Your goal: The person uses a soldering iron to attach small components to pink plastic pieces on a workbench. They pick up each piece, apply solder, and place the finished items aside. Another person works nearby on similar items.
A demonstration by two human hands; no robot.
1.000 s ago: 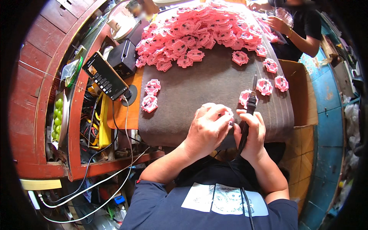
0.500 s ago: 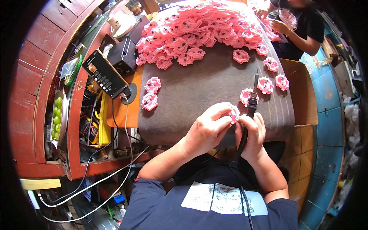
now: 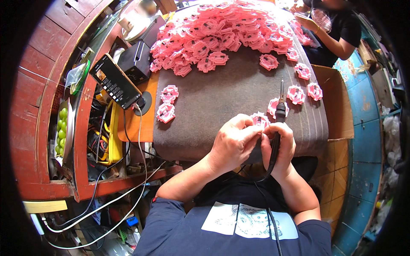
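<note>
My left hand (image 3: 229, 140) pinches a pink plastic part (image 3: 260, 119) with a dark insert, just off the near edge of the dark mat. The fingers of my right hand (image 3: 283, 149) are closed round a black soldering iron (image 3: 280, 112), and its thumb and fingertip come close to the same part. The iron's thin metal tip points away from me, over the mat and clear of the held part. Right behind the iron lies another pink part (image 3: 272, 106). Whether my right fingertips touch the held part, I cannot tell.
A large heap of pink parts (image 3: 205, 38) covers the mat's (image 3: 213, 98) far end. Several loose ones lie at its left and right edges. A phone (image 3: 116, 81) stands at left beside a black box (image 3: 136, 64). Far right, another person's arm (image 3: 329, 40) reaches in.
The held pink part has turned so more of its face shows. My right hand and the soldering iron have shifted slightly, the tip moving a little left. The other person's hand has moved.
</note>
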